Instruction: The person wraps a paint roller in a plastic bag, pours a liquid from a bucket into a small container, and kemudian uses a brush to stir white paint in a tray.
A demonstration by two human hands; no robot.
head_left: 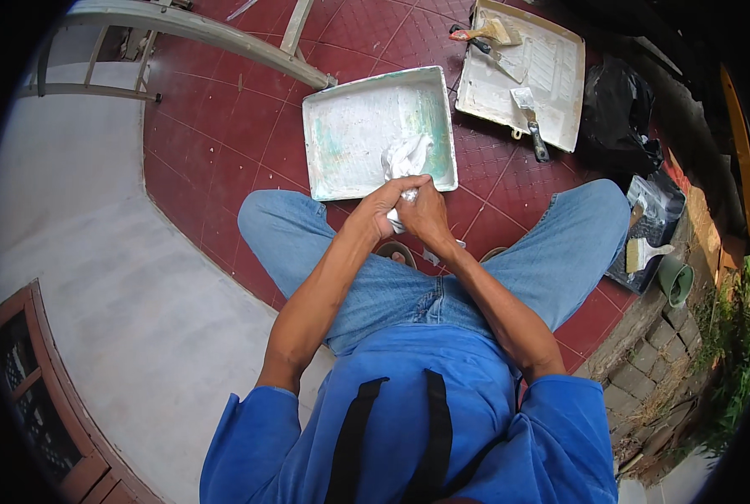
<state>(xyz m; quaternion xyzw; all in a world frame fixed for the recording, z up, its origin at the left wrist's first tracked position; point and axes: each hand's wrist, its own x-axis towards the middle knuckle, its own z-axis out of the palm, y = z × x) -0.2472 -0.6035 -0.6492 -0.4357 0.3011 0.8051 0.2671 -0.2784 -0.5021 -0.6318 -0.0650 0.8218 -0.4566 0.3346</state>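
Both my hands close round a crumpled white bundle (407, 156), thin plastic or cloth; I cannot tell which. My left hand (381, 204) grips it from the left, its fingers reaching across toward the other hand. Pressed against it, my right hand (426, 213) is closed on the same bundle. The bundle's top spreads out above my fists and a lower end pokes out beneath them. It hangs over the near right part of a shallow white paint tray (341, 134) smeared with white and green paint.
A second, cream tray (564, 92) at the far right holds a paintbrush (491, 32) and a scraper (528, 113). Beside it lies a black plastic bag (617, 105). Another brush (646, 254) rests right of my knee. A metal frame's leg (299, 67) stands behind the white tray.
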